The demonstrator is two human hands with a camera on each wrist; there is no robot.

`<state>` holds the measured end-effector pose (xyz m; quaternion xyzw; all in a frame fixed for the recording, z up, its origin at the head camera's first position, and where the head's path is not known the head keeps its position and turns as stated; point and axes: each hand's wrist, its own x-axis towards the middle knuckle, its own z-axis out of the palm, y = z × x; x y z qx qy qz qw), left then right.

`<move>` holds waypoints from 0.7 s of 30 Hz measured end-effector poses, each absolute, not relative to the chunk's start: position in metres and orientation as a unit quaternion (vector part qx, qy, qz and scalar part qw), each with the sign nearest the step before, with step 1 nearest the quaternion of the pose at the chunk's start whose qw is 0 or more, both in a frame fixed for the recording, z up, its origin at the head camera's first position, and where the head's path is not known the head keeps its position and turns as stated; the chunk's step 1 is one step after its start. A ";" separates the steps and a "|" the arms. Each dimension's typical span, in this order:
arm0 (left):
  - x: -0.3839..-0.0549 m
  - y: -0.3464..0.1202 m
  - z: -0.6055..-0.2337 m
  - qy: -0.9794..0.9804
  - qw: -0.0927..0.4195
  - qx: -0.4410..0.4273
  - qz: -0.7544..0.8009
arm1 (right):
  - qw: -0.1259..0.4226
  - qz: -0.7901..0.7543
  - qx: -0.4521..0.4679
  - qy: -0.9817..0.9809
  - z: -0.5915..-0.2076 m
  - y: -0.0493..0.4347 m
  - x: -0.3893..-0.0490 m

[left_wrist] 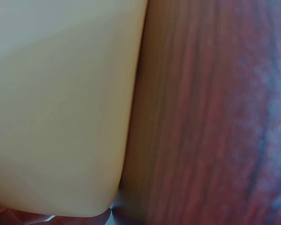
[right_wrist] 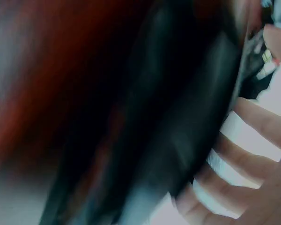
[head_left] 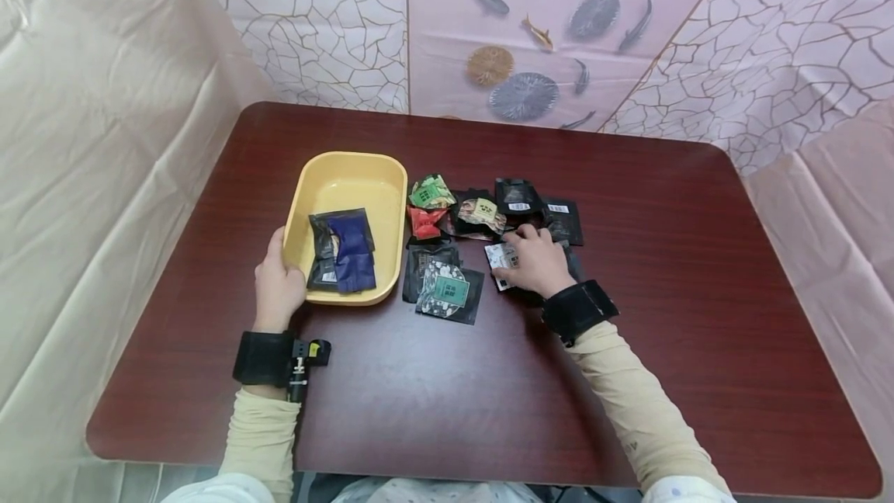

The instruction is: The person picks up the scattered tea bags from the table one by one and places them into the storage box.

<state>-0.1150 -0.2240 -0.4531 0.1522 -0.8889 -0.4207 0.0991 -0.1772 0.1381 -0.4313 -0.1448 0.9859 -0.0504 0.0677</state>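
My left hand (head_left: 279, 283) grips the near left corner of a yellow plastic tub (head_left: 352, 164), thumb at the rim. In the left wrist view the tub's wall (left_wrist: 61, 117) fills much of the frame, with a few fingers at its bottom edge. Inside the tub lie a dark blue sachet (head_left: 355, 251) and a black sachet (head_left: 321, 254) partly under it. My right hand (head_left: 538, 264) holds a black sachet with a white patterned front (head_left: 501, 264), largely covered by the hand. Blurred in the right wrist view, the dark sachet (right_wrist: 178, 122) has fingers (right_wrist: 257, 117) along its edge.
Between tub and right hand lie a green sachet (head_left: 431, 192), a red one (head_left: 424, 221) and a black one with a teal label (head_left: 448, 291) overlapping another. More black sachets (head_left: 517, 196) lie beyond the right hand. The brown table (head_left: 433, 410) meets a curtained wall behind.
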 end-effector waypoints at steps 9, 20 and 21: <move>-0.115 -0.226 -0.453 -0.888 0.097 0.155 -0.422 | 0.056 -0.078 -0.181 0.979 -0.443 0.135 -0.181; -0.115 -0.224 -0.451 -0.887 0.089 0.157 -0.425 | -0.025 -0.135 -0.220 0.966 -0.431 0.121 -0.178; -0.115 -0.225 -0.451 -0.887 0.089 0.157 -0.424 | -0.041 -0.153 -0.225 0.962 -0.426 0.117 -0.178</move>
